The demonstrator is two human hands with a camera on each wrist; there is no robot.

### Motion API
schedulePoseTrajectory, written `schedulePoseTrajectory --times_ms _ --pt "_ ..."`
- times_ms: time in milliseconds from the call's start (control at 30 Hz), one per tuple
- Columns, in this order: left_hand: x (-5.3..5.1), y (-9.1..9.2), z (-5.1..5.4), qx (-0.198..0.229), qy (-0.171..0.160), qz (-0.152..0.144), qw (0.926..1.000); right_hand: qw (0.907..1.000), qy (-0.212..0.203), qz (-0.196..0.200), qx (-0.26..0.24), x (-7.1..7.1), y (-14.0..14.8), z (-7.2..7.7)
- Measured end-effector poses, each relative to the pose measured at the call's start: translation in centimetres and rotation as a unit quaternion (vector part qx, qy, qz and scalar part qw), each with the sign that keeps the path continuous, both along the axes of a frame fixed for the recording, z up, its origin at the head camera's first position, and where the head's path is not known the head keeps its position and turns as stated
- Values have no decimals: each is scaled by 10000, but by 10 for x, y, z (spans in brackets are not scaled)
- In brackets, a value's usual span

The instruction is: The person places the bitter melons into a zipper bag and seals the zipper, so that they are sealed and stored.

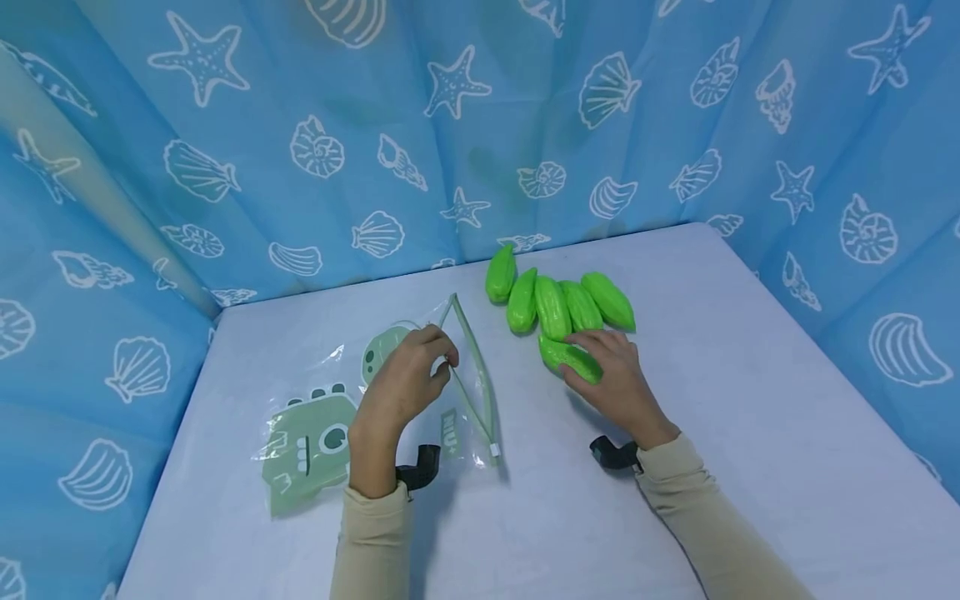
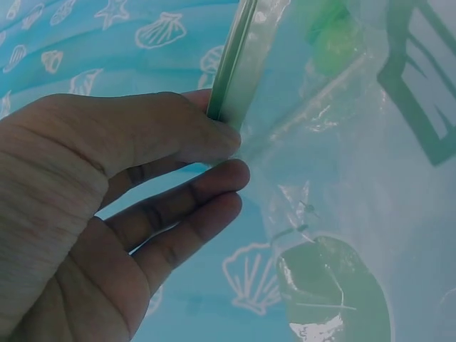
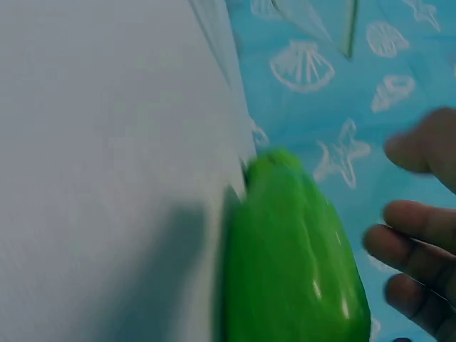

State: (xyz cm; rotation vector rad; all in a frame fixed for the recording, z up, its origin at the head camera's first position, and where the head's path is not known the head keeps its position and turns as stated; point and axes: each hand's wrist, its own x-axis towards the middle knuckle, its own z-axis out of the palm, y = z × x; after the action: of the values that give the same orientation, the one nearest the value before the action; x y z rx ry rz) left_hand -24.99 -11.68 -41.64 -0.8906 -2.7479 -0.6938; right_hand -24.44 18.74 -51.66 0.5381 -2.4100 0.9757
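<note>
My left hand [image 1: 405, 379] pinches the open mouth edge of a clear zip bag [image 2: 342, 192] between thumb and fingers. The bag has a green slider strip [image 1: 480, 383] and a green cartoon monster print [image 1: 311, 450], and its mouth gapes toward the right. My right hand [image 1: 618, 379] hovers around a glossy, bright green, elongated vegetable-like piece [image 1: 567, 358] with a tapered end. In the right wrist view, the thumb and fingers [image 3: 420, 221] are spread apart, with a gap between them and the green piece [image 3: 292, 263].
Several similar green pieces [image 1: 553, 310] lie side by side just behind the nearest one. A white-covered table [image 1: 750, 400] carries everything. Blue curtain [image 1: 480, 150] with white shell prints hangs along its back and sides. A black wrist camera [image 1: 613, 454] sits on each wrist.
</note>
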Motion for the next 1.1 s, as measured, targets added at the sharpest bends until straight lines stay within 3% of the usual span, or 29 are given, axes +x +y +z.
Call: schedulePoseTrajectory --times_ms 267,433,533,733,1100 --pt "-3 5 2 14 56 5 10000 9945 -814 -281 590 0 29 3" --pt "-5 6 3 50 104 20 9999 9794 -1687 -364 1046 2 42 6" --pt "-5 7 3 64 74 55 9999 9716 -2007 -402 1187 3 47 7" --pt "-5 10 2 84 -31 82 9999 9751 -1949 -330 1007 6 52 11" --pt "-1 5 -3 118 -19 111 9999 9876 -1567 -9 28 7 40 16"
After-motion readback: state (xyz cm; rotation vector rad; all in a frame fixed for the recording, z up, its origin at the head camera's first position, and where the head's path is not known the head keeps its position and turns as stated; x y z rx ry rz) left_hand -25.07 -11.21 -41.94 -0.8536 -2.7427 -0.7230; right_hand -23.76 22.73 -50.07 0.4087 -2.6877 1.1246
